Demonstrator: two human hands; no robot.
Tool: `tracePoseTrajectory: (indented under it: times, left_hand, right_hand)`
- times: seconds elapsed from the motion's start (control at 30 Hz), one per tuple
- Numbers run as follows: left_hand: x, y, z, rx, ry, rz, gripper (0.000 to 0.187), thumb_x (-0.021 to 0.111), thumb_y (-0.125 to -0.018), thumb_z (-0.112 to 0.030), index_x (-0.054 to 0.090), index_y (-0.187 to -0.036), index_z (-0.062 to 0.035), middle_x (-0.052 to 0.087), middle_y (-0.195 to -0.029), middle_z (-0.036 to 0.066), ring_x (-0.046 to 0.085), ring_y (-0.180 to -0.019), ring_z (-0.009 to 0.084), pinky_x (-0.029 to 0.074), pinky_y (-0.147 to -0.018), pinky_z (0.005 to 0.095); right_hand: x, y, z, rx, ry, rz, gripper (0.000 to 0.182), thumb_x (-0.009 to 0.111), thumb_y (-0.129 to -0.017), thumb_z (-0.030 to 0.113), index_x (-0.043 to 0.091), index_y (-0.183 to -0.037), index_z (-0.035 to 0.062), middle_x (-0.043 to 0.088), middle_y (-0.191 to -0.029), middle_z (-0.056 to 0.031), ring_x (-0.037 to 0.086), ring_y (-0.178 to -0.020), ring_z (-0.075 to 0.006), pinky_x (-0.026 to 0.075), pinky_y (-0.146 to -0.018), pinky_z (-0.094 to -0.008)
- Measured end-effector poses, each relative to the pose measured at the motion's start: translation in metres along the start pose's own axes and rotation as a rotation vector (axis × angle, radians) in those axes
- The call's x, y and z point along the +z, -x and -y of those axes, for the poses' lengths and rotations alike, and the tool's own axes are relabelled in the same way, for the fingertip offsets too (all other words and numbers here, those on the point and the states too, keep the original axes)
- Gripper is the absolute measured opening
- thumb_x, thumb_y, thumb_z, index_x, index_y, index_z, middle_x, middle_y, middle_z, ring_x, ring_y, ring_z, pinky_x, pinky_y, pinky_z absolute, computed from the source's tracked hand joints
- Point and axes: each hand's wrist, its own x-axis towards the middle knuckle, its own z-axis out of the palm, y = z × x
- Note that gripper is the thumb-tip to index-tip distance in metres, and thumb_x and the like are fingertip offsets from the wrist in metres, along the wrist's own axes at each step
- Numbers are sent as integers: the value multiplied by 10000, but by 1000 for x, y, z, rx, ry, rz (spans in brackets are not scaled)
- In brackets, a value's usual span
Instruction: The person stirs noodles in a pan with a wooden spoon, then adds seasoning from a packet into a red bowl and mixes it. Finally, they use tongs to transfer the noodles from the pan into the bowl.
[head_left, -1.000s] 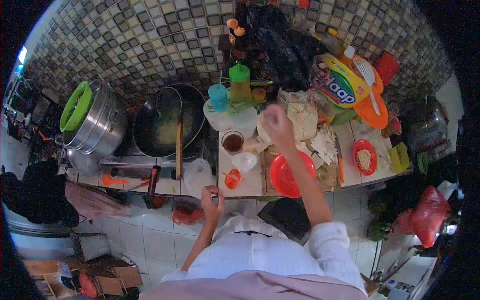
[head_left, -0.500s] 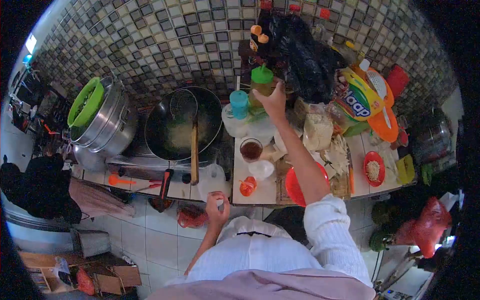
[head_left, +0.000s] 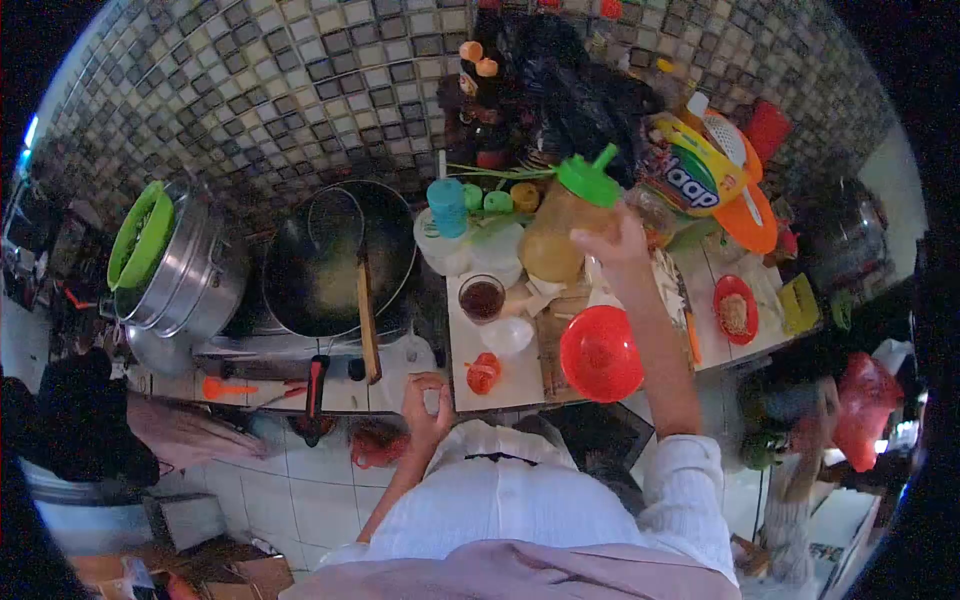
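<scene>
My right hand [head_left: 612, 240] is closed round the side of a jar [head_left: 556, 235] with a green spouted lid and yellowish-brown contents. The jar tilts slightly above the counter, behind a red bowl [head_left: 602, 355]. My left hand [head_left: 427, 405] is at the counter's front edge, its fingers curled round something small and pale that I cannot make out. Between the hands are a glass of dark liquid [head_left: 482, 298], a small white bowl [head_left: 507, 337] and a red-orange plastic bundle [head_left: 484, 373]. A blue-lidded container [head_left: 447, 208] stands left of the jar.
On the left, a black wok [head_left: 300, 285] holds a wooden-handled strainer [head_left: 368, 330], beside a steel steamer pot [head_left: 205, 270] with a green basket [head_left: 142, 235]. A small red dish [head_left: 735, 310] and yellow pack lie right. Another person's arm [head_left: 800, 470] shows at far right.
The green-lidded jar has come off its place at the back, moving right and towards me in my right hand. The left hand stays curled near the counter edge. The camera view has shifted slightly.
</scene>
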Motion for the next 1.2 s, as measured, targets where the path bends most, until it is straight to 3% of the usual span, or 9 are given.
tracePoseTrajectory:
  times: [0.13,0.27,0.33,0.47,0.53,0.63,0.83,0.93,1.2]
  left_hand:
    - [5,-6,-2,43,64,20,104,542,-705,16,471,-770,-23,528,-748,125,518,-704,249,402,-675,319]
    - [10,-6,-1,55,129,17,102,539,-709,18,468,-766,-26,532,-743,119,519,-702,246,397,-685,328]
    - [10,-5,1,79,102,31,103,538,-708,20,467,-765,-28,531,-740,117,518,-700,245,396,-684,329]
    - [14,-6,-4,101,68,39,112,539,-703,22,468,-771,-33,534,-739,114,518,-696,243,393,-689,332]
    - [16,-5,-3,77,86,46,113,536,-702,24,467,-770,-35,534,-741,113,517,-693,242,392,-690,334]
    - [18,-2,2,80,101,51,119,529,-703,28,462,-774,-40,534,-742,110,515,-688,240,392,-690,334]
    - [17,-3,-1,111,72,57,129,517,-713,31,448,-797,-38,527,-749,116,511,-695,234,399,-677,322]
    - [15,-2,-4,78,67,48,127,517,-719,27,445,-804,-34,519,-757,118,508,-701,228,401,-676,315]
    - [14,0,4,35,121,-5,93,520,-736,11,447,-777,-30,513,-763,111,502,-717,209,401,-678,306]
  right_hand:
    - [-42,35,-16,-147,394,-69,619,717,-612,171,422,-1132,13,497,-1107,-110,444,-1064,-223,333,-911,-328]
    - [-68,81,-18,-148,815,-239,637,707,-600,113,402,-1144,-11,475,-1102,-98,443,-1046,-216,333,-900,-326]
    - [-71,93,-3,-197,1170,-289,666,723,-552,157,419,-1125,5,465,-1093,-144,440,-1052,-276,327,-906,-352]
    - [-93,119,-18,-240,1236,-306,666,700,-516,146,434,-1115,27,446,-1092,-159,417,-1067,-313,328,-908,-388]
    - [-113,129,-31,-335,1515,-216,650,675,-498,119,461,-1109,60,440,-1099,-132,399,-1086,-297,323,-914,-422]
    - [-129,144,-48,-275,1598,-121,541,644,-614,201,481,-1114,73,439,-1143,-150,409,-1072,-335,288,-941,-459]
    - [-151,154,-79,-427,1652,-111,494,591,-593,69,513,-1079,115,447,-1065,-119,436,-1034,-290,336,-915,-427]
    - [-142,150,-63,-569,1775,-3,456,591,-608,85,537,-1058,132,453,-1044,-113,453,-1014,-271,338,-910,-434]
    - [-142,153,-68,-586,1807,75,406,553,-644,133,555,-1042,214,440,-1003,-66,446,-1011,-221,336,-915,-403]
